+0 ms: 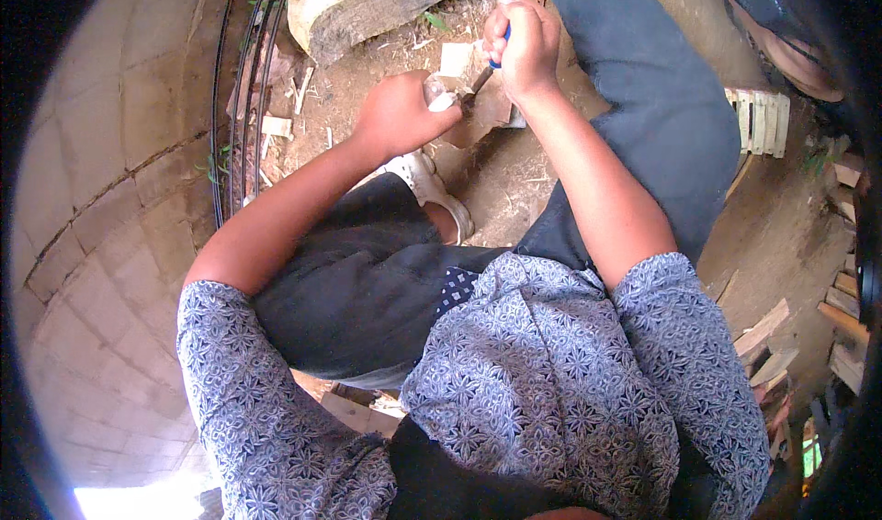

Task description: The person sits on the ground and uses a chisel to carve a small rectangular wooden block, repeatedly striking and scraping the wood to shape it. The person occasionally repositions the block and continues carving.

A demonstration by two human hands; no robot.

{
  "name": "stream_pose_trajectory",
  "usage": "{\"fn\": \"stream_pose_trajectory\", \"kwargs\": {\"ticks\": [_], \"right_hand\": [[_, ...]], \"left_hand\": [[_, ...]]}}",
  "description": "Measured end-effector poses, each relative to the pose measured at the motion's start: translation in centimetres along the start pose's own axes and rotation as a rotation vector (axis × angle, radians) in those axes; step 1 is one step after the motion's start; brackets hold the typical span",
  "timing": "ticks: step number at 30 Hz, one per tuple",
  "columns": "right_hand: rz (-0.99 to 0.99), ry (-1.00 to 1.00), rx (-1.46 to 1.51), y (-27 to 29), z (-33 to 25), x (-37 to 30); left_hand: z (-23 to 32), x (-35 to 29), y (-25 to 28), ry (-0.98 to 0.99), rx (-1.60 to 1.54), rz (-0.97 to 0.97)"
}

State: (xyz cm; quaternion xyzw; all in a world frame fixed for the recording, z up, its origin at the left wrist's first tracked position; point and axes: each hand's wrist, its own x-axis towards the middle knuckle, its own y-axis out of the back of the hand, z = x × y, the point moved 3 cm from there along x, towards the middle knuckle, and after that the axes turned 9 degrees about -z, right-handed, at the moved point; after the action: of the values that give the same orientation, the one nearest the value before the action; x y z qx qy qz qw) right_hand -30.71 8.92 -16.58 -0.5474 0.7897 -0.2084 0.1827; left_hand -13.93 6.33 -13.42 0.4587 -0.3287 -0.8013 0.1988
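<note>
We count two bare hands at work near one large pale block [381,10], our landmark. The right hand [528,47], to the block's lower right, is wrapped firmly around one tool with a blue handle [500,50] and a dark shaft [480,81]. That tool lies just off the block's lower right; its long axis runs aslant, the handle end up and to the right, the shaft pointing down and left toward the left hand [404,111]. The left hand, below the block, has its fingers curled in; one whitish thing [443,101] shows by its thumb — whether gripped or wrapped on, we cannot tell, nor whether the shaft touches it. One flat pale chip [455,59] lies near the block's lower right. We see one white shoe [423,185] farther below the block, and one slatted wooden stack [761,122] well to its right.
</note>
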Motion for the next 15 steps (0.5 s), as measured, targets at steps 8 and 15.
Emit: {"fn": "stream_pose_trajectory", "kwargs": {"ticks": [8,15], "right_hand": [[-0.152,0.224,-0.017,-1.2,-4.4,1.2],[-0.024,-0.038,0.003,0.0,0.2,0.3]], "left_hand": [[0.2,-0.3,0.1,-0.019,-0.003,0.003],[-0.2,0.0,-0.2,-0.009,0.043,0.014]]}}
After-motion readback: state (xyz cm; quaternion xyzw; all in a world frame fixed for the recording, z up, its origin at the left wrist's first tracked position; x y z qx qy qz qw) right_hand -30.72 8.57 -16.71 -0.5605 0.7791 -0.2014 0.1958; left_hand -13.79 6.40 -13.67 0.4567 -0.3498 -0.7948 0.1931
